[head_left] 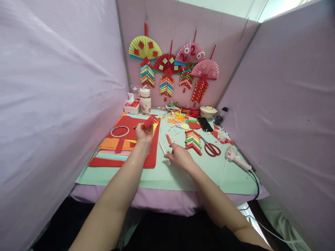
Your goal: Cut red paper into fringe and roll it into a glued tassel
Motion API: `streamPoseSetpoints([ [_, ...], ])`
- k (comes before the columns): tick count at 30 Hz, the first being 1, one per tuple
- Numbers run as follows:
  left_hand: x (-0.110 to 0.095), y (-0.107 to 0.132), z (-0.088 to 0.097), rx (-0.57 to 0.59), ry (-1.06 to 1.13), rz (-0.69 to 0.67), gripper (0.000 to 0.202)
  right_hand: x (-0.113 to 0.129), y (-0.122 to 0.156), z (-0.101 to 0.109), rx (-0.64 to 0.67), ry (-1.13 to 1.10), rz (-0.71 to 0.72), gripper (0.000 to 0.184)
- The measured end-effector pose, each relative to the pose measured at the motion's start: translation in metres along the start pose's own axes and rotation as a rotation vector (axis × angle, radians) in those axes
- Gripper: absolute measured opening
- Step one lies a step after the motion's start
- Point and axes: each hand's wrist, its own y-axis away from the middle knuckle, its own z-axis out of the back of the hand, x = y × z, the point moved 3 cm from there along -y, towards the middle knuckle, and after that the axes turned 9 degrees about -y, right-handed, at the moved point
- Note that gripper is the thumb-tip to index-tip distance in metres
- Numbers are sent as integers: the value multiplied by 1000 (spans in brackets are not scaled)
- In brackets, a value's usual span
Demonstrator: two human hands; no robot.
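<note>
My left hand [144,134] is closed on a folded, pleated piece of red paper [151,121], held just above a stack of coloured paper sheets [123,148]. My right hand [180,156] rests on the green mat [183,170]. Its fingers curl around a white stick-like tool [164,152], and a small red-tipped pen-like item [169,139] lies just beyond its fingertips. A string of small coloured paper rolls [193,141] lies right of that hand.
Red-handled scissors [211,147] and a pink glue gun [237,159] with a cable lie at the right. A tape ring [119,131] sits on the red sheet. A glue jar [145,100], a tissue box [132,106] and paper scraps line the back. Paper fan decorations [167,64] hang on the wall.
</note>
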Motion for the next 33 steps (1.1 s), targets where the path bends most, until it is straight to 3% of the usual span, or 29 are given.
streamPoseSetpoints([
  [6,-7,-5,5,-4,77,-5,12,11,-11,-24,49,141,-11,29],
  [13,-7,-4,5,-16,67,38,13,11,-45,-22,-95,152,-40,45],
  [18,-11,-4,6,-41,29,42,13,8,-53,-19,-203,188,-71,54],
  [23,-15,-6,9,-45,-8,24,13,9,-62,-28,-123,155,-100,45],
  [28,-15,-9,12,-49,32,42,12,12,-100,-27,-118,106,-163,43],
  [33,-13,-7,7,17,-63,45,12,13,-142,-7,-156,-15,-157,35],
])
